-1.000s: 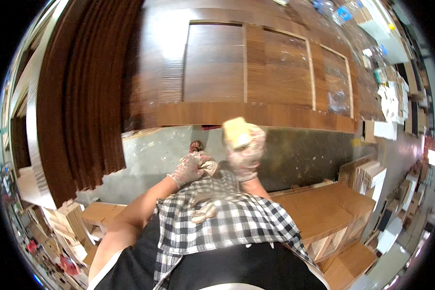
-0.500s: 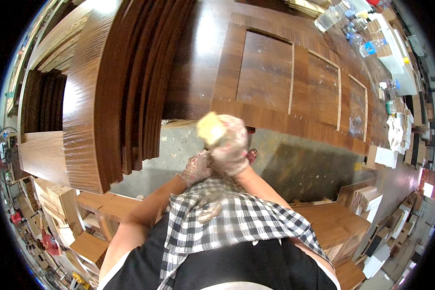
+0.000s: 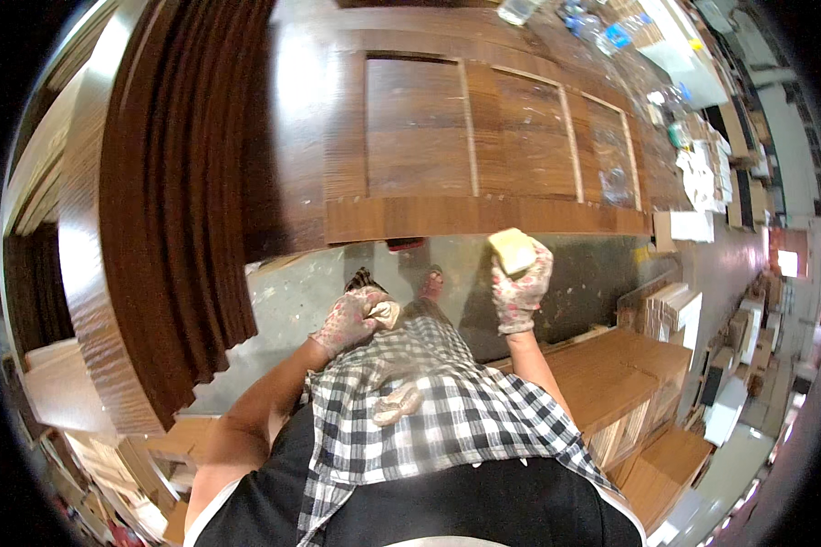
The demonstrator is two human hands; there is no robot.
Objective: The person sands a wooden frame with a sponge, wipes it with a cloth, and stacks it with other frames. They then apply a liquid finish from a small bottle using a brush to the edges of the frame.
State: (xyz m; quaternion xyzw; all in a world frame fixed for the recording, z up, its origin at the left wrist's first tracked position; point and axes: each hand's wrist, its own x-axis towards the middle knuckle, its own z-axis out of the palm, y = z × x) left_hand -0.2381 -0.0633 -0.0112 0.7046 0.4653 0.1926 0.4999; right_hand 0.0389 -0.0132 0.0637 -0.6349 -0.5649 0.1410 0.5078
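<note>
My right hand (image 3: 523, 290), in a patterned fabric glove, holds a pale yellow sponge (image 3: 513, 250) at the front edge of a brown wooden door panel (image 3: 410, 219). The panel lies flat and has three recessed fields framed by light strips. My left hand (image 3: 351, 321), gloved alike, is closed round a crumpled off-white cloth (image 3: 384, 315) in front of my body, away from the panel. A black-and-white checked apron (image 3: 456, 415) with a worn patch covers my lap. Part of the right fingers is hidden behind the sponge.
Stacked dark brown boards (image 3: 173, 182) rise on the left, near my left arm. Plastic bottles (image 3: 625, 35) and white cloths (image 3: 696, 178) lie at the far right. Brown cabinets (image 3: 593, 374) stand behind my right arm. A grey floor (image 3: 292, 292) shows below the panel.
My right hand has moved right with the sponge, away from my left hand. The left hand now shows the cloth clearly. The view has shifted toward the right.
</note>
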